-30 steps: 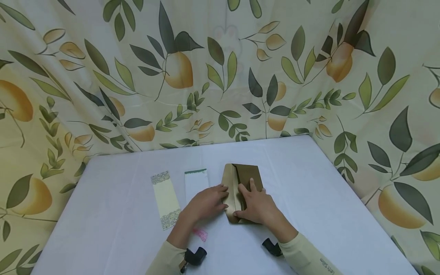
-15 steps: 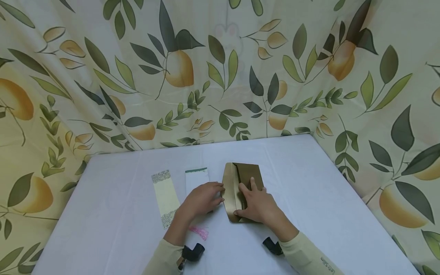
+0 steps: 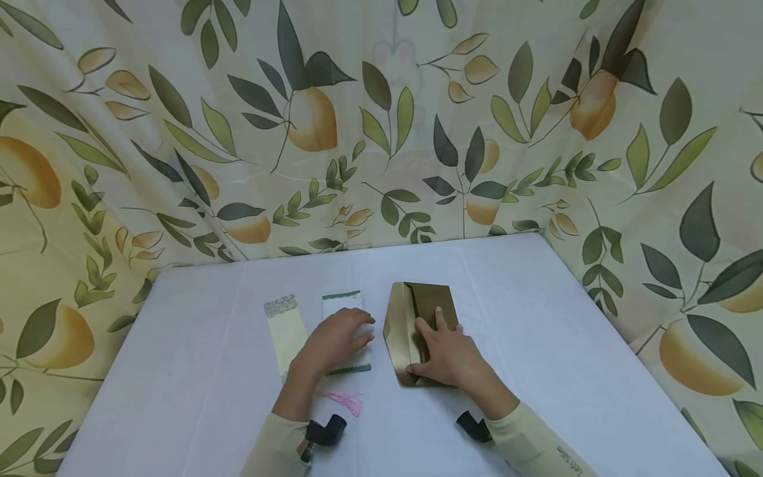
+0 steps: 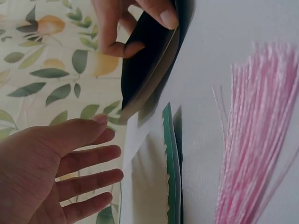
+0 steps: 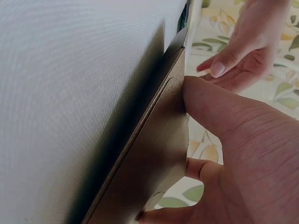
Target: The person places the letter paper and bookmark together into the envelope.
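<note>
A gold envelope (image 3: 396, 344) lies on the table with its flap spread to the left. My right hand (image 3: 446, 351) holds it by the edge of its pocket, thumb at the near end and bent fingers farther along. In the right wrist view the thumb (image 5: 210, 100) lies at the envelope's (image 5: 154, 140) edge. My left hand (image 3: 336, 338), fingers loosely bent and holding nothing, is over a white card (image 3: 352, 366) with green ends, hiding its middle. In the left wrist view the left hand (image 4: 60, 163) shows a gap between its fingertips and the envelope (image 4: 149, 60).
Left of the white card lies a pale yellow strip (image 3: 288, 334) with grey lace-patterned ends, partly behind the left forearm. A pink tassel (image 3: 348, 402) lies near the left wrist. A fruit-patterned curtain (image 3: 381, 132) hangs behind the white table (image 3: 536, 331).
My left hand has let go of the envelope's flap and moved left over the white card, uncovering its lower green end and more of the tassel. My right hand stays on the envelope.
</note>
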Demonstrator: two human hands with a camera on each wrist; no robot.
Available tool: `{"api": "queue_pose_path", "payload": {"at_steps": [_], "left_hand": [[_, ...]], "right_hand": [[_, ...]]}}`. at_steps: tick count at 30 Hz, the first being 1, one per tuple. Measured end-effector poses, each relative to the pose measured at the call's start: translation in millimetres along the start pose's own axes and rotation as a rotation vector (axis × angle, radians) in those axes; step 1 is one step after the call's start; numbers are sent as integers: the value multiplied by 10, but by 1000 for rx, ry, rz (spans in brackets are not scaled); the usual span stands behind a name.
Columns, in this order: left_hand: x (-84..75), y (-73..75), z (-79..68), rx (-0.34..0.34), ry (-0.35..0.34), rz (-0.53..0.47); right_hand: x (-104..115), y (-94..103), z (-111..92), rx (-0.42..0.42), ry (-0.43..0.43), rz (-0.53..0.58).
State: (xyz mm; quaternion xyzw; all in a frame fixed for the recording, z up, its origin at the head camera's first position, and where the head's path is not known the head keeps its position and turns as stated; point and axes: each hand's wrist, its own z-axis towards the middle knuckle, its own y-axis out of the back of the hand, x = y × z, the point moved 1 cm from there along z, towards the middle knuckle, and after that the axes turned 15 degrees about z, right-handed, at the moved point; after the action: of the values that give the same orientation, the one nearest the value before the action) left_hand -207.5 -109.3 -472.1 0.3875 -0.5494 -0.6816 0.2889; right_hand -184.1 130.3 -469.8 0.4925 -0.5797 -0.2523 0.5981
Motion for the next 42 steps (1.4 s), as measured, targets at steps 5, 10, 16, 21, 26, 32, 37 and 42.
{"api": "queue_pose_path", "payload": {"at_steps": [5, 10, 16, 21, 26, 32, 37, 42], "left_hand": [[75, 16, -34, 12, 39, 9], [141, 30, -63, 5, 56, 3], [242, 69, -121, -14, 118, -10], [321, 116, -168, 11, 209, -55], [398, 126, -211, 30, 322, -62], [469, 112, -249, 22, 430, -101], [508, 72, -263, 18, 464, -168], [514, 3, -253, -3, 512, -256]], "right_hand": [[5, -2, 0, 4, 2, 5], [9, 3, -10, 7, -2, 15], [18, 9, -12, 9, 3, 14], [25, 19, -11, 11, 7, 12], [21, 24, -16, 16, 4, 11], [18, 23, -16, 13, 10, 11], [15, 19, -11, 14, 12, 14], [15, 17, 3, 13, 14, 14]]}}
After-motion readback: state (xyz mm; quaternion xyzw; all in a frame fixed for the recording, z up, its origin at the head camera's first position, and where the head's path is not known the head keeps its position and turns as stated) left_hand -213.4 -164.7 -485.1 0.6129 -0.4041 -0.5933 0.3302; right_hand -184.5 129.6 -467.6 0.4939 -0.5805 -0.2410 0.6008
